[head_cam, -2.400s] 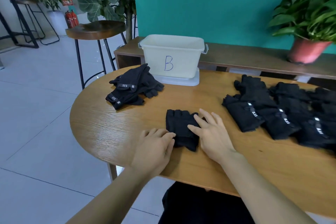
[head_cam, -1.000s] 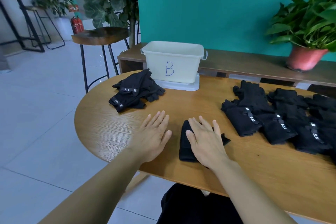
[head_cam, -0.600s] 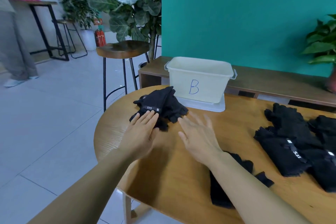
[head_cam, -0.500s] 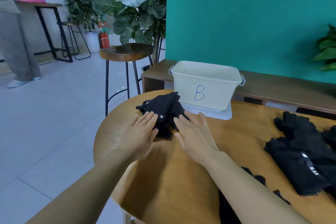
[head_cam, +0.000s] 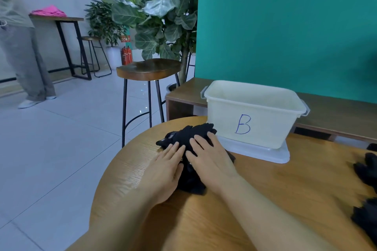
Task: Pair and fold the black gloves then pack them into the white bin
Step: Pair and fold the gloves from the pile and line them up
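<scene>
A small heap of black gloves [head_cam: 188, 135] lies on the round wooden table [head_cam: 265, 185], just left of the white bin [head_cam: 253, 116] marked with a blue "B". My left hand [head_cam: 165, 171] rests flat on the heap's left side, fingers spread. My right hand [head_cam: 210, 159] lies flat on top of the heap, fingers pointing toward the bin. Neither hand grips a glove. More black gloves [head_cam: 367, 171] show blurred at the right edge of the table. The bin looks empty inside as far as I can see.
The bin stands on its white lid [head_cam: 263, 153]. A wooden stool [head_cam: 149, 69] and a large leafy plant [head_cam: 155, 10] stand beyond the table's left edge. A low wooden bench [head_cam: 334, 116] runs along the teal wall. A person [head_cam: 22, 47] stands far left.
My hands left the folded glove near the table's front and reached to the heap beside the bin, now resting on it. My view swung left, so the row of gloves slid to the right edge.
</scene>
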The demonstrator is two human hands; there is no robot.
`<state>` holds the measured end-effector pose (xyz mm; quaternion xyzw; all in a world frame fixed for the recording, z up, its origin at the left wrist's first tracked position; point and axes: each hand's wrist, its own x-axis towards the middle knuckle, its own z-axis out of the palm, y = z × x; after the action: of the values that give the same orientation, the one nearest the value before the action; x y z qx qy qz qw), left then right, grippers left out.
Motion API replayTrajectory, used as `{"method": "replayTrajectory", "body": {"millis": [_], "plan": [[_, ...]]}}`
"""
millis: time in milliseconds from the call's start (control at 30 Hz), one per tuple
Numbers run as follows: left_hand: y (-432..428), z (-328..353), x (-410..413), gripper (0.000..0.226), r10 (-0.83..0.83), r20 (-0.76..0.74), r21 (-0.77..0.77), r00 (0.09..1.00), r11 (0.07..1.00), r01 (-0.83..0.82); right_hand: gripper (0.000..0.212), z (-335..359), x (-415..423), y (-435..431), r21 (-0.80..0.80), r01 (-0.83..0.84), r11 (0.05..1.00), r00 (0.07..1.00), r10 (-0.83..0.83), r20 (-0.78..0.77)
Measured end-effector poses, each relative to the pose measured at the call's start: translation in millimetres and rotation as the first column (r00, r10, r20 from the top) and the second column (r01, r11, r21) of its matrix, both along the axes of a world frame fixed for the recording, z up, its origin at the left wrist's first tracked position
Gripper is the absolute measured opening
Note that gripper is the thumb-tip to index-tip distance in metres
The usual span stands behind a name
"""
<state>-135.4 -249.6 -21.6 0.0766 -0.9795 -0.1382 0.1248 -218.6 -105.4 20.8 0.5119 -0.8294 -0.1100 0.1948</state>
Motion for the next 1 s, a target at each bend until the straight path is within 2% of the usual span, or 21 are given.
{"method": "replayTrajectory", "body": {"millis": [133, 267, 400, 467, 567, 733, 800, 900, 1000], "plan": [[16, -2, 12, 0.058, -0.012, 0.019, 0.011, 1.000, 1.000, 0.012, 0.036, -14, 4, 15, -0.116, -0.011, 0.993, 0.998, 0.018, 0.054], [35, 1, 30, 0.088, -0.042, 0.029, -0.035, 0.999, 0.998, 0.043, 0.040, -18, 12, 43, -0.194, -0.007, 0.981, 0.995, 0.025, 0.093], [59, 5, 50, 0.091, -0.060, 0.075, -0.118, 0.995, 0.991, 0.069, 0.044, -14, 28, 74, -0.227, -0.011, 0.974, 0.993, 0.038, 0.116], [71, 6, 59, 0.087, -0.066, 0.088, -0.119, 0.994, 0.990, 0.076, 0.043, -10, 38, 88, -0.253, -0.019, 0.967, 0.992, 0.051, 0.120], [86, 10, 70, 0.062, -0.080, 0.043, -0.134, 0.996, 0.987, 0.085, 0.037, -7, 52, 113, -0.257, 0.010, 0.966, 0.985, 0.035, 0.170], [108, 42, 82, 0.043, -0.093, -0.070, -0.146, 0.993, 0.986, 0.082, 0.036, 15, 79, 143, -0.370, 0.097, 0.924, 0.912, 0.066, 0.405], [116, 62, 86, 0.028, -0.096, -0.133, -0.062, 0.986, 0.994, 0.088, 0.032, 26, 86, 150, -0.458, 0.189, 0.868, 0.819, 0.118, 0.561], [133, 101, 97, 0.008, -0.066, -0.224, 0.187, 0.972, 0.976, 0.109, 0.018, 58, 93, 165, -0.554, 0.430, 0.713, 0.543, 0.286, 0.790], [148, 138, 104, 0.011, -0.078, -0.151, 0.394, 0.985, 0.910, 0.132, 0.016, 92, 100, 183, -0.555, 0.526, 0.645, 0.458, 0.335, 0.824]]}}
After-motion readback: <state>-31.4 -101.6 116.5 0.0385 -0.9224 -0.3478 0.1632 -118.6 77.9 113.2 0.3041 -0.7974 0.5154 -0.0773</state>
